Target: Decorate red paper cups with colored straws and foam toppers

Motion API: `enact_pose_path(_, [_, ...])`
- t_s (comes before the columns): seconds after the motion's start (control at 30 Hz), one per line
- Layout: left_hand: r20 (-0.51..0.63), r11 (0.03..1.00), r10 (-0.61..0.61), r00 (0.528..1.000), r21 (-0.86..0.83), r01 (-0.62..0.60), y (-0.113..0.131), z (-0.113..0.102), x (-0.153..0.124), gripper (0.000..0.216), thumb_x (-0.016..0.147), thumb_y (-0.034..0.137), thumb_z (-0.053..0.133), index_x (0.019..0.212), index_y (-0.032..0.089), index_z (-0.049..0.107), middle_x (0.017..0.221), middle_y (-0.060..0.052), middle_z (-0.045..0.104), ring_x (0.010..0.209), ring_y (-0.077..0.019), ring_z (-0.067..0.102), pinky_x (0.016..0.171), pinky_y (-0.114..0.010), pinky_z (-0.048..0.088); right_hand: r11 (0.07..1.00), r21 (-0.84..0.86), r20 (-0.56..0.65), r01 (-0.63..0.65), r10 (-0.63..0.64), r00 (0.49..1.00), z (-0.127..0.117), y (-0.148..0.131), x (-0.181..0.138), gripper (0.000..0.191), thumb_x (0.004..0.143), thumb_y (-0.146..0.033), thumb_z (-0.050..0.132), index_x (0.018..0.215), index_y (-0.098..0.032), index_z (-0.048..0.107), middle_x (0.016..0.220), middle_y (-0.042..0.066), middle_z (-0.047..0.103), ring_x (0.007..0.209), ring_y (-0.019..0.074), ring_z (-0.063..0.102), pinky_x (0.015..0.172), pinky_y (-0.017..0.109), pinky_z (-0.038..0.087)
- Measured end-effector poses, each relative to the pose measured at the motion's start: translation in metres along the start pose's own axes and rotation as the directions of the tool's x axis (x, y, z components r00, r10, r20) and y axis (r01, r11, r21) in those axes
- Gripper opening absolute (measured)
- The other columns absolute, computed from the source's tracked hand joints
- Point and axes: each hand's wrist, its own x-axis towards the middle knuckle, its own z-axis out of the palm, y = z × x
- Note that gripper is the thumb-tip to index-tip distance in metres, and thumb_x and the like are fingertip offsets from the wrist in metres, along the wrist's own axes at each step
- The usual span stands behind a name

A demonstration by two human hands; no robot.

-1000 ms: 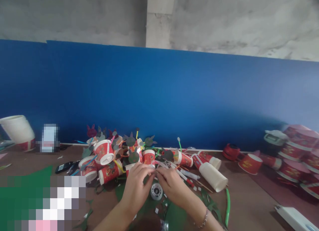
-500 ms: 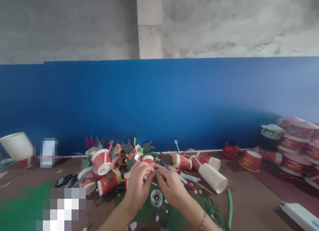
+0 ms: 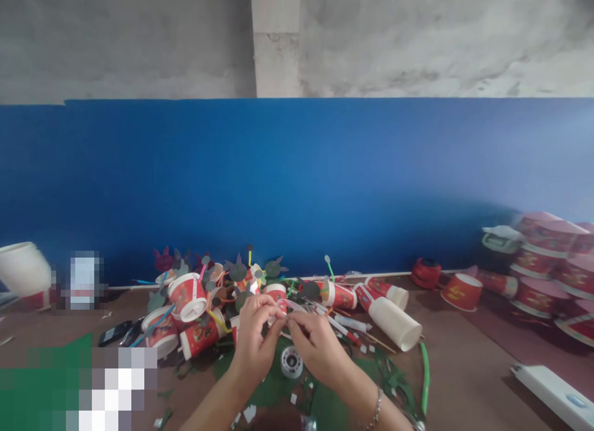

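Observation:
My left hand (image 3: 256,338) and my right hand (image 3: 319,344) meet at the fingertips over the middle of the table, both closed in a pinch. Whatever they pinch is too small and too hidden to name. Just below the fingers lies a roll of tape (image 3: 291,361) with a pale core. Behind the hands are red printed paper cups (image 3: 187,296), several tipped over, with coloured straws and dark paper animal-head cutouts (image 3: 238,268) among them. Green paper scraps (image 3: 232,369) and small white bits lie under the wrists.
To the right lies a stack of white cups (image 3: 396,322) and a bent green straw (image 3: 424,378). A white device (image 3: 554,387) rests at the front right. Piled red paper goods (image 3: 538,264) stand far right. A blue wall panel (image 3: 297,183) closes off the back.
The view has shifted slightly, so the whole scene sits a little higher and to the left. Both hands keep their fingertips together with hardly any visible movement.

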Motion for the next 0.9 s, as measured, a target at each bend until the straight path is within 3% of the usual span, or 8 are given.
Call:
enact_pose_path(0.17, [-0.008, 0.999, 0.033, 0.999, 0.004, -0.033, -0.002, 0.003, -0.002, 0.017, 0.089, 0.024, 0.044, 0.079, 0.020, 0.058, 0.091, -0.006, 0.055, 0.090, -0.0211, 0.052, 0.081, -0.034, 0.042, 1.000, 0.001, -0.011, 0.026, -0.026, 1.000, -0.002, -0.001, 0.000, 0.027, 0.084, -0.017, 0.039, 0.057, -0.019, 0.035, 0.054, -0.005, 0.036, 0.053, 0.0094, 0.035, 0.053, 0.024, 0.025])
enact_pose_path(0.33, [-0.086, 0.994, 0.108, 0.990, 0.034, -0.106, 0.000, 0.004, -0.005, 0.015, 0.088, 0.020, 0.046, 0.078, 0.020, 0.057, 0.088, -0.005, 0.055, 0.089, -0.0211, 0.051, 0.082, -0.035, 0.040, 0.958, 0.261, -0.002, -0.115, 0.120, 0.993, 0.006, 0.004, 0.001, 0.031, 0.083, -0.023, 0.039, 0.054, -0.020, 0.027, 0.054, -0.005, 0.025, 0.053, 0.0089, 0.025, 0.049, 0.023, 0.022])
enact_pose_path(0.43, [-0.139, 0.993, 0.108, 0.984, -0.027, -0.113, 0.002, 0.006, -0.006, 0.015, 0.087, 0.022, 0.047, 0.076, 0.020, 0.057, 0.086, -0.005, 0.055, 0.086, -0.0205, 0.052, 0.079, -0.034, 0.041, 0.955, 0.262, 0.009, -0.138, 0.140, 0.990, 0.007, 0.002, 0.001, 0.032, 0.084, -0.026, 0.039, 0.054, -0.020, 0.028, 0.055, -0.005, 0.026, 0.053, 0.0089, 0.026, 0.049, 0.022, 0.023])
enact_pose_path(0.57, [-0.129, 0.963, -0.103, 0.986, -0.262, 0.066, 0.001, 0.005, 0.000, 0.018, 0.087, 0.027, 0.048, 0.073, 0.020, 0.056, 0.086, -0.003, 0.053, 0.084, -0.0185, 0.053, 0.078, -0.031, 0.044, 0.983, -0.156, -0.090, -0.096, 0.083, 0.993, -0.005, 0.003, 0.004, 0.028, 0.087, -0.022, 0.038, 0.060, -0.019, 0.043, 0.057, -0.003, 0.043, 0.054, 0.0105, 0.041, 0.053, 0.022, 0.029])
enact_pose_path(0.63, [-0.112, 0.911, -0.217, 0.970, -0.380, 0.160, -0.002, 0.000, 0.006, 0.017, 0.086, 0.030, 0.050, 0.074, 0.020, 0.056, 0.087, -0.003, 0.054, 0.085, -0.0184, 0.054, 0.081, -0.031, 0.044, 0.886, -0.435, -0.103, -0.160, 0.127, 0.987, -0.015, 0.011, 0.006, 0.027, 0.088, -0.017, 0.038, 0.065, -0.017, 0.053, 0.061, 0.001, 0.055, 0.058, 0.0132, 0.051, 0.058, 0.024, 0.033])
enact_pose_path(0.7, [-0.016, 0.869, -0.293, 0.956, -0.423, 0.259, -0.006, -0.006, 0.012, 0.017, 0.084, 0.032, 0.053, 0.074, 0.019, 0.058, 0.090, -0.004, 0.057, 0.091, -0.0201, 0.055, 0.087, -0.033, 0.042, 0.723, -0.654, -0.033, -0.224, 0.269, 0.962, -0.024, 0.021, 0.008, 0.027, 0.087, -0.012, 0.039, 0.072, -0.015, 0.062, 0.074, 0.008, 0.067, 0.071, 0.0179, 0.061, 0.066, 0.026, 0.038])
enact_pose_path(0.8, [0.161, 0.825, -0.374, 0.913, -0.392, 0.407, -0.008, -0.014, 0.018, 0.023, 0.083, 0.036, 0.054, 0.075, 0.018, 0.064, 0.094, -0.007, 0.062, 0.096, -0.0227, 0.056, 0.091, -0.035, 0.041, 0.556, -0.788, 0.027, -0.265, 0.461, 0.887, -0.031, 0.038, 0.007, 0.022, 0.077, -0.002, 0.049, 0.077, -0.010, 0.069, 0.082, 0.016, 0.071, 0.082, 0.0245, 0.066, 0.071, 0.029, 0.042])
enact_pose_path(0.9, [0.289, 0.790, -0.388, 0.875, -0.386, 0.477, -0.005, -0.015, 0.020, 0.028, 0.084, 0.038, 0.050, 0.076, 0.017, 0.066, 0.091, -0.007, 0.064, 0.091, -0.0219, 0.058, 0.085, -0.033, 0.045, 0.514, -0.804, 0.017, -0.298, 0.522, 0.853, -0.031, 0.047, 0.004, 0.025, 0.068, 0.005, 0.053, 0.080, -0.007, 0.071, 0.083, 0.019, 0.071, 0.083, 0.0273, 0.068, 0.070, 0.030, 0.044])
